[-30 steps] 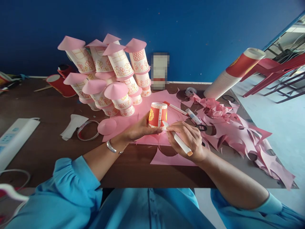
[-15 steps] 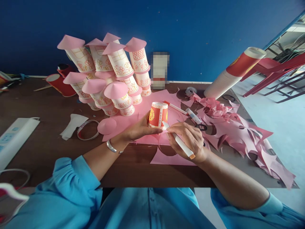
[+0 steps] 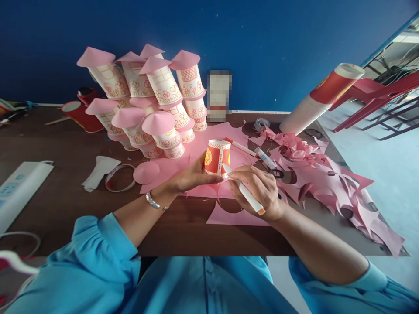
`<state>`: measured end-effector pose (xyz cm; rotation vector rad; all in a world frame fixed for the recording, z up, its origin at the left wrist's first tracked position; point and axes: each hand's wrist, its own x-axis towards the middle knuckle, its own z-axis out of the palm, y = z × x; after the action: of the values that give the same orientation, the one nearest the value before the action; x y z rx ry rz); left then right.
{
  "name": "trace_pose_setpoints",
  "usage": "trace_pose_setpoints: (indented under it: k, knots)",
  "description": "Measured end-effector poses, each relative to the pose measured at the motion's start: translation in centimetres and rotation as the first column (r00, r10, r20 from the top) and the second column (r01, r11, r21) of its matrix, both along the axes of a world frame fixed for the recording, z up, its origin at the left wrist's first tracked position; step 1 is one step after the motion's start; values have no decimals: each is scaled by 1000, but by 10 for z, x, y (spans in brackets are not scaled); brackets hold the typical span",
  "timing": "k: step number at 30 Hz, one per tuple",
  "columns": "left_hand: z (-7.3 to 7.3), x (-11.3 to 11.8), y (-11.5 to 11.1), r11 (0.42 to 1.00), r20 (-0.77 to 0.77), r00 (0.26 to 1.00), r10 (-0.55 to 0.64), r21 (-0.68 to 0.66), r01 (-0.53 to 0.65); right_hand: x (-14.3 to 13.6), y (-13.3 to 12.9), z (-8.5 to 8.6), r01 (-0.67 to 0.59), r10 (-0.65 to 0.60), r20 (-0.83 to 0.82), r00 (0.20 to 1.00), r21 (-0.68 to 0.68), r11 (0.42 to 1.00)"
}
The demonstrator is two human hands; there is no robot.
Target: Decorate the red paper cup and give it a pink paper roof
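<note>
Through the head view I see the left hand (image 3: 191, 178) closed around a red, yellow-and-white printed paper cup (image 3: 216, 161) above a flat pink paper sheet (image 3: 176, 163), presumably steadying it against the pen. The right hand (image 3: 260, 185) pinches a white-barrelled, orange-ended marker (image 3: 249, 197), its tip at the cup's lower side; contact I can't confirm. Since half a second ago, the cup has barely shifted; the marker's orange end has swung slightly leftward.

Cup (image 3: 216, 160) between towers (image 3: 166, 89) and scraps (image 3: 347, 187)
</note>
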<state>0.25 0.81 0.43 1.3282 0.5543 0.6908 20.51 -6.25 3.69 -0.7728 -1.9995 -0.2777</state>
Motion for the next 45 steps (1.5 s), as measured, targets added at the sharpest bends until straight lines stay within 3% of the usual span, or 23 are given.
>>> trace_pose_setpoints:
  k: [22,45]
  knots:
    - [-1,-1,0,999,-58,998,-7,37,9,0,1,-3,-2,2,-2,1000,-38,999]
    - [-6,-3,-1,995,12,1000,-8,-103,9,0,-1,-1,14,-12,23,1000,-83,996]
